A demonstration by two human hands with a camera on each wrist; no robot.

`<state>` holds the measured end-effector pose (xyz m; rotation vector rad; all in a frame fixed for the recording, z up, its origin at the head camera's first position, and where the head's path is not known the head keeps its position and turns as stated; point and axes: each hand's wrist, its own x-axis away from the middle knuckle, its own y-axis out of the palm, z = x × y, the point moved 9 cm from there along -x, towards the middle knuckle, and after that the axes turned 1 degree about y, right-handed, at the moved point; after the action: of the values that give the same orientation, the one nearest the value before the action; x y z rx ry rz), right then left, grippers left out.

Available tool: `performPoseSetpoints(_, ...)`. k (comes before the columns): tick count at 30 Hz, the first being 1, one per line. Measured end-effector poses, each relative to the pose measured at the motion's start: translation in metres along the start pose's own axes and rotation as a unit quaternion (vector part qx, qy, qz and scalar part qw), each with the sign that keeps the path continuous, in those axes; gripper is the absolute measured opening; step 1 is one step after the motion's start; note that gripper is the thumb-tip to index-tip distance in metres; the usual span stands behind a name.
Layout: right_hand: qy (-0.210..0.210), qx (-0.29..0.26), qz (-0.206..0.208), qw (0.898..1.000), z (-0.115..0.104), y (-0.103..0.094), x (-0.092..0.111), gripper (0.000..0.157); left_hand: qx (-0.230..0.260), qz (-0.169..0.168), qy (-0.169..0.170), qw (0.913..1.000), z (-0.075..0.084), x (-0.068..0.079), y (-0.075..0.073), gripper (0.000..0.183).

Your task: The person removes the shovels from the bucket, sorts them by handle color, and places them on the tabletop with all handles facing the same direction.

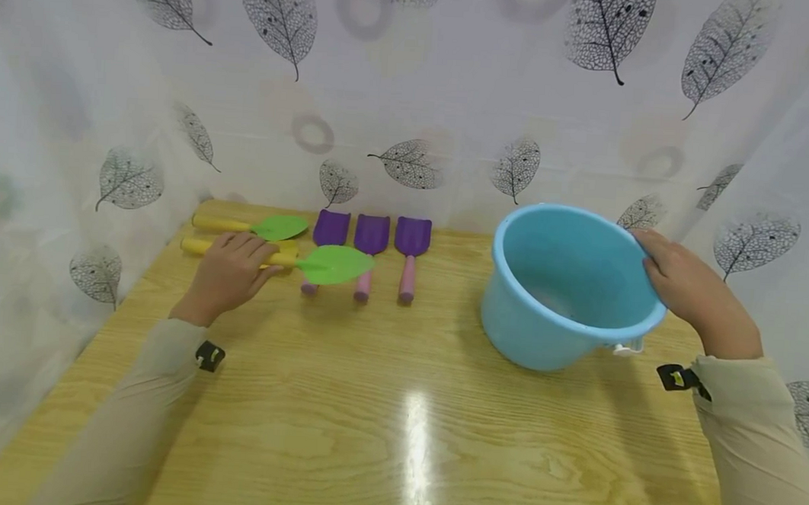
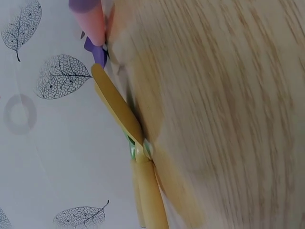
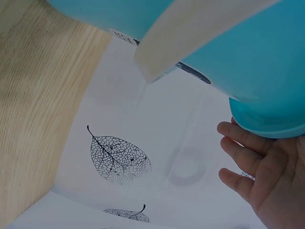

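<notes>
My left hand (image 1: 230, 275) grips the yellow handle of a toy trowel with a green leaf-shaped blade (image 1: 335, 265), which lies across the purple shovels' handles as seen from above. Behind that hand, a yellow toy shovel (image 2: 152, 195) lies on the table, its handle partly hidden in the head view. Another green-bladed trowel (image 1: 281, 227) lies farther back. On the right, my right hand (image 1: 684, 286) holds the rim of a light blue bucket (image 1: 537, 339), which looks tilted. Its fingers (image 3: 240, 155) are outside the rim in the right wrist view.
Three purple toy shovels with pink handles, the rightmost shovel (image 1: 414, 236) among them, lie in a row at the back of the wooden table (image 1: 342, 402). A white leaf-print curtain (image 1: 455, 80) hangs behind and at both sides. The bucket has a white handle (image 3: 190, 28).
</notes>
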<state>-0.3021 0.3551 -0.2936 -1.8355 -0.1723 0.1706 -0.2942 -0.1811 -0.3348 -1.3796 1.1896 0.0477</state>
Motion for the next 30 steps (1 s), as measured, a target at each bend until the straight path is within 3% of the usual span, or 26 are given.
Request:
performPoseSetpoints(14,0.006,-0.003,-0.003,1.0,0.001,0.001,0.0,0.049,-0.007,0.007,0.005,0.9999,-0.015,0.016,0.001,0.062)
performPoseSetpoints(30,0.02,-0.012,-0.015,1.0,0.005,0.004,0.0,0.051,-0.004,-0.018,-0.009,0.9998,-0.028,0.029,0.004,0.067)
